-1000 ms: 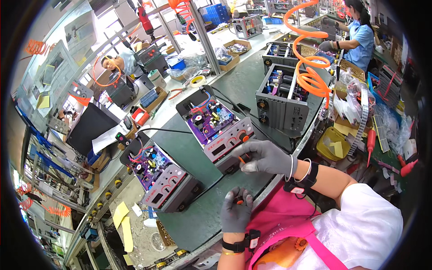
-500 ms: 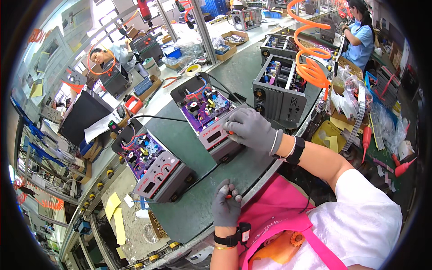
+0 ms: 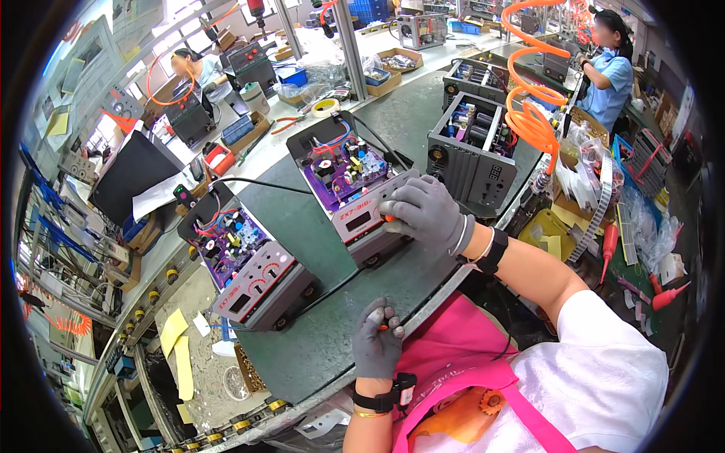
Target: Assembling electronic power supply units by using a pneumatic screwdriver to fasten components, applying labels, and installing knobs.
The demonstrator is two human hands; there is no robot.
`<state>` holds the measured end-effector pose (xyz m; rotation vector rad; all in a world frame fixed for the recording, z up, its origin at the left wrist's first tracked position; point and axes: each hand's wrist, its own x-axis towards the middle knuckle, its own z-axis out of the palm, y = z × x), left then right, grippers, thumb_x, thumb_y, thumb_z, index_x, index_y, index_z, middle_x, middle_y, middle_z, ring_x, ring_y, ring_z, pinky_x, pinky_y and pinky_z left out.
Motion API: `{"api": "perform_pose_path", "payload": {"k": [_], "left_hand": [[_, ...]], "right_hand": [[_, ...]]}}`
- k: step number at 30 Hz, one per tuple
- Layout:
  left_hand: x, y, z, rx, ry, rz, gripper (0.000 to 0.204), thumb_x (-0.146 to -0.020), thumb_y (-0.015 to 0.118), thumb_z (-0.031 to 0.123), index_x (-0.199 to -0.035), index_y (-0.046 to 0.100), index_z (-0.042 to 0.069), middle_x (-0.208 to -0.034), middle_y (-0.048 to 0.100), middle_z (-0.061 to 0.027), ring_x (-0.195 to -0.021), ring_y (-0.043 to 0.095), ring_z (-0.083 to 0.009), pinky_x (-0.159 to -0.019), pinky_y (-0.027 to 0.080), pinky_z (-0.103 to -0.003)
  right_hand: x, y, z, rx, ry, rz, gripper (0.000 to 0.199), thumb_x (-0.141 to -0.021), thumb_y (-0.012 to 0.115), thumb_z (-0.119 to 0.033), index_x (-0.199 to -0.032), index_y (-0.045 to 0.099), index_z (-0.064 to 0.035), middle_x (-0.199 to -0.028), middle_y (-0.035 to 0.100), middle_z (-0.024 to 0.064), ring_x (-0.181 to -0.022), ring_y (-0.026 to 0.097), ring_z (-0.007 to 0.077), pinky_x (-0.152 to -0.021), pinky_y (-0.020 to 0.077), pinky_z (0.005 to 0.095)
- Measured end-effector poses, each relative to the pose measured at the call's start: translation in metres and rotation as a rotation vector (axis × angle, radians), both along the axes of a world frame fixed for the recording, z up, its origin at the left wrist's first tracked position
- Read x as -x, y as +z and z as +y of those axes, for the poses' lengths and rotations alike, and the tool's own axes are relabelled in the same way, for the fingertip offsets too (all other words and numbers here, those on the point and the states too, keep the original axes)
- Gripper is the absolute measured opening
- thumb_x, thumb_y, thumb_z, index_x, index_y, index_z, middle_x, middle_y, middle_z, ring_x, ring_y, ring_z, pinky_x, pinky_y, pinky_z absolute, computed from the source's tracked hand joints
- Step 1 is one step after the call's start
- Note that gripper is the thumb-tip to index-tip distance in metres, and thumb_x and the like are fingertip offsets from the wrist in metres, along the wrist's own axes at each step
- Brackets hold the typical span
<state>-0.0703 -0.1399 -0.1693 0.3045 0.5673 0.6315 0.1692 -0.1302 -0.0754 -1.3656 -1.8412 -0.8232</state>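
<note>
My right hand (image 3: 432,214), in a grey glove, is at the front panel of an open-topped welding machine (image 3: 361,217). Its fingers pinch a small orange knob (image 3: 390,218) against or close to that panel; contact cannot be made out. Down by the bench edge, my gloved left hand (image 3: 376,343) is curled palm up around another small orange knob (image 3: 383,328), partly hidden by the fingers. To the left stands a second welding machine (image 3: 257,291), its purple circuit board exposed and dials printed on its panel.
Two more open machines, one a grey unit (image 3: 472,155), stand at the back right of the green bench. A coiled orange air hose (image 3: 532,113) hangs there. Pliers (image 3: 287,123) and a tape roll (image 3: 325,107) lie farther back. Two co-workers work beyond; rollers (image 3: 172,275) edge the left side.
The whole view has shifted slightly. My right hand stays at the same machine's panel, with more of its orange knob showing. My left hand still holds its knob, hardly moved.
</note>
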Motion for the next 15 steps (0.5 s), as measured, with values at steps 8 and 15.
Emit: {"api": "perform_pose_path", "payload": {"k": [8, 15], "left_hand": [[-0.001, -0.004, -0.003, 0.003, -0.006, 0.001, 0.028, -0.086, 0.055, 0.009, -0.114, 0.055, 0.003, -0.089, 0.059, -0.0081, -0.073, 0.056, -0.0178, -0.06, 0.048, -0.029], [0.001, -0.004, -0.006, 0.005, 0.003, 0.0, 0.028, -0.086, 0.057, 0.01, -0.113, 0.055, 0.003, -0.089, 0.06, -0.0086, -0.072, 0.057, -0.018, -0.059, 0.049, -0.029]], "right_hand": [[0.0, -0.013, 0.007, -0.021, -0.001, -0.088, 0.026, -0.069, 0.072, -0.026, -0.09, 0.06, -0.0175, -0.081, 0.055, -0.0039, -0.079, 0.056, 0.0162, -0.07, 0.0448, 0.0328], [-0.002, -0.02, 0.012, -0.042, 0.027, -0.112, 0.029, -0.067, 0.075, -0.018, -0.092, 0.059, -0.0139, -0.08, 0.053, -0.0018, -0.073, 0.054, 0.0167, -0.068, 0.0428, 0.032]]}}
